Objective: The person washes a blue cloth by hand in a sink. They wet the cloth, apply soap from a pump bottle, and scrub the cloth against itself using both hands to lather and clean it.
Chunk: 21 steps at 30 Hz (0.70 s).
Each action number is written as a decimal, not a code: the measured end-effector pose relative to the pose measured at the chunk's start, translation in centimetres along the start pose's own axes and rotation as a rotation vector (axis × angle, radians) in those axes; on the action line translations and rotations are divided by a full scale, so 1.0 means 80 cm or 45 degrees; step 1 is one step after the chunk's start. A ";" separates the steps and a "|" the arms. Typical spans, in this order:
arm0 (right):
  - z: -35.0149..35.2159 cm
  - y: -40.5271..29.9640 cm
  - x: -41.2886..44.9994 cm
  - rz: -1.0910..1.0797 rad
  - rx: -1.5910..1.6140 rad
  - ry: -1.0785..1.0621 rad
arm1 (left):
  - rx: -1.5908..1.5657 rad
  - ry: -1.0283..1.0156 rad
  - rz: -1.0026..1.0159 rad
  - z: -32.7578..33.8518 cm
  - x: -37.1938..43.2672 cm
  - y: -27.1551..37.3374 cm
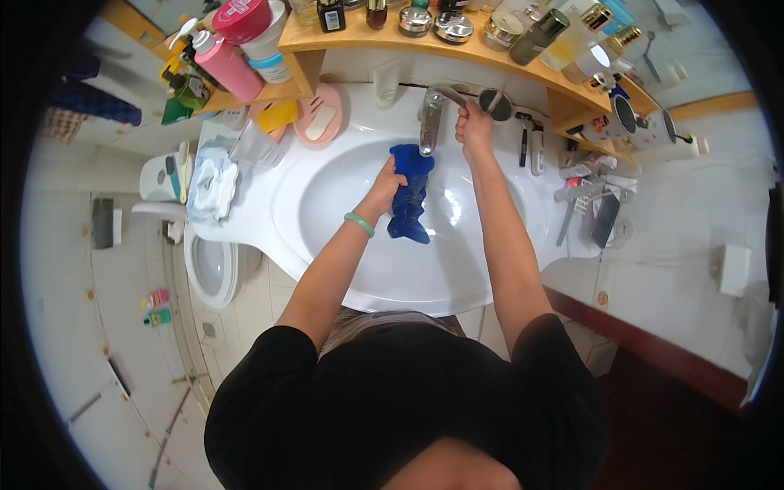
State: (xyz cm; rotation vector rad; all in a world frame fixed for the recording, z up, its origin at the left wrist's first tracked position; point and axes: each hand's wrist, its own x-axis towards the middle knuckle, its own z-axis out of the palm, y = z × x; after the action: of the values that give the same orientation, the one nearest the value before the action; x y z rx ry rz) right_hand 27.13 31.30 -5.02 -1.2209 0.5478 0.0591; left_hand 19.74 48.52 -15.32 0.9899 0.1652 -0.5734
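Observation:
My left hand (387, 185) grips the edge of a blue cloth (409, 196), which hangs crumpled over the white washbasin (367, 294). The cloth's upper end lies under the spout of the metal faucet (431, 125); parts of it look darker, perhaps wet. Whether water is running cannot be made out. My right hand (476, 128) is closed around the end of the faucet's lever, right of the spout. A pale green bangle (359, 225) circles my left wrist.
Left on the counter are a pink soap dish (334, 101) with soap, a clear plastic cup (260, 147) and a wipes pack (211, 187). A wooden shelf (380, 41) with several cosmetics overhangs the back. Combs and a black brush (605, 219) lie right; a toilet (211, 269) stands left.

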 end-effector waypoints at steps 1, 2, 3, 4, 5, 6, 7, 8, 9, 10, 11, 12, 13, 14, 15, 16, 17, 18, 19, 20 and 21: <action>0.004 -0.005 -0.003 -0.001 -0.024 0.033 | 0.028 0.023 0.034 -0.003 0.006 -0.008; 0.007 -0.010 -0.004 -0.009 -0.040 0.075 | 0.034 0.042 0.039 0.000 0.006 -0.007; 0.009 -0.012 0.000 -0.017 -0.041 0.067 | 0.047 0.041 0.018 0.003 0.006 -0.005; 0.011 -0.014 0.001 -0.007 -0.033 0.055 | 0.060 0.039 -0.006 0.007 0.006 -0.003; 0.012 -0.015 0.001 -0.003 -0.059 0.058 | 0.063 0.052 -0.006 0.015 0.003 0.001; 0.012 -0.016 0.002 0.001 -0.083 0.063 | 0.004 0.081 -0.027 0.025 0.000 0.007; 0.013 -0.018 0.002 0.009 -0.078 0.058 | -0.054 0.109 -0.048 0.031 -0.002 0.010; 0.013 -0.020 0.001 0.017 -0.088 0.040 | -0.055 0.123 -0.053 0.031 0.000 0.005; 0.011 -0.019 0.001 0.024 -0.097 0.024 | -0.027 0.183 -0.040 0.030 0.006 0.002; 0.006 -0.017 0.003 0.036 -0.094 0.022 | 0.003 0.242 -0.028 0.030 0.008 -0.003; 0.003 -0.018 0.009 0.031 -0.128 -0.005 | 0.020 0.286 -0.004 0.034 0.010 -0.003; 0.000 -0.019 0.012 0.025 -0.161 -0.030 | 0.028 0.286 -0.008 0.035 0.011 -0.004; -0.004 -0.019 0.012 0.027 -0.152 -0.026 | 0.059 0.289 0.013 0.036 0.012 -0.005; -0.008 -0.017 0.008 0.013 -0.125 -0.127 | 0.088 0.296 0.033 0.036 0.012 -0.008; -0.012 -0.015 0.004 -0.001 -0.097 -0.228 | 0.094 0.299 0.029 0.035 0.013 -0.009; -0.022 -0.008 0.002 0.003 -0.090 -0.227 | 0.064 0.261 0.125 0.035 0.014 -0.011; -0.037 0.007 0.002 -0.088 -0.282 -0.381 | 0.036 0.225 0.219 0.032 0.013 -0.010; -0.053 0.025 0.003 -0.182 -0.475 -0.529 | 0.045 0.227 0.213 0.031 0.012 -0.009; -0.067 0.050 0.004 -0.178 -0.467 -0.530 | 0.016 0.222 0.227 0.031 0.009 -0.005; -0.083 0.084 0.005 -0.283 -0.760 -0.516 | -0.016 0.217 0.238 0.033 0.004 -0.001; -0.093 0.114 0.007 -0.386 -1.053 -0.500 | -0.011 0.223 0.230 0.035 -0.003 0.006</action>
State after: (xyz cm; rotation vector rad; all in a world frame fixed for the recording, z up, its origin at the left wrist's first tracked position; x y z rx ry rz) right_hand 21.86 27.69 -14.93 -2.0243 -0.0396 0.2819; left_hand 19.48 46.49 -13.38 1.0346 0.2312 -0.3203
